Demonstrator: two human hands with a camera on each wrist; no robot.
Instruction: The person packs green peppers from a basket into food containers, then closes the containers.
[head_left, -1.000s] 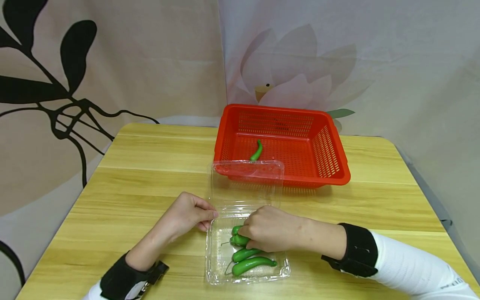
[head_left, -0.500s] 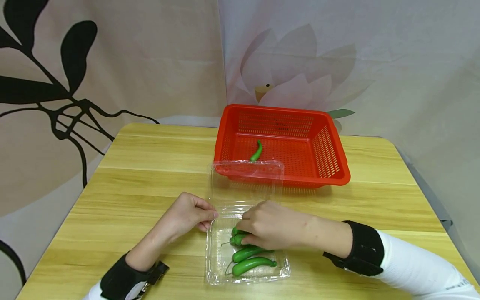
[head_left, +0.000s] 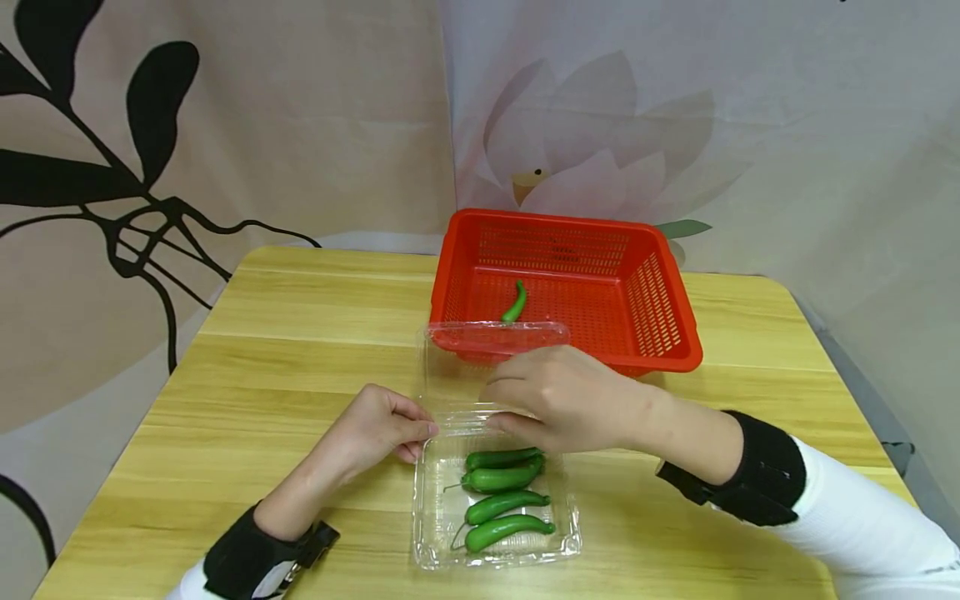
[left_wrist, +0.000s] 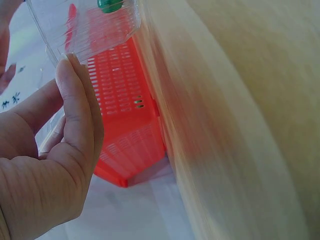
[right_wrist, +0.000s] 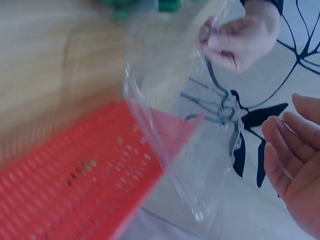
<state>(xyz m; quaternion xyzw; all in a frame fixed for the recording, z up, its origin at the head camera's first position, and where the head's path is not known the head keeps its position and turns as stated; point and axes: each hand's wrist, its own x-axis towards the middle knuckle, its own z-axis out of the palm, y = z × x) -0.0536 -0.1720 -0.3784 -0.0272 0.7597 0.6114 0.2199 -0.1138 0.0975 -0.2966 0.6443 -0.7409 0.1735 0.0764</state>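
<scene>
My left hand [head_left: 378,433] pinches the left edge of a clear plastic clamshell box [head_left: 435,525], near its hinge. Several green chili peppers [head_left: 510,531] lie side by side in the box's near half. Its transparent lid [head_left: 457,371] is folded back, with the far end over the basket's front rim. My right hand [head_left: 562,400] hovers over the hinge and lid, beyond the peppers. In the right wrist view that hand [right_wrist: 300,160] has loosely bent fingers with nothing between them. The left wrist view shows the left thumb and fingers [left_wrist: 75,105] at the box edge.
A red plastic basket [head_left: 585,312] with slotted sides stands at the back of the wooden table [head_left: 315,333]. One green chili pepper [head_left: 515,302] lies inside it. Behind the table hangs a printed cloth [head_left: 337,125].
My right hand has let go of a pepper in the box and lifted away toward the basket, uncovering the far peppers. The left hand stays at the box edge.
</scene>
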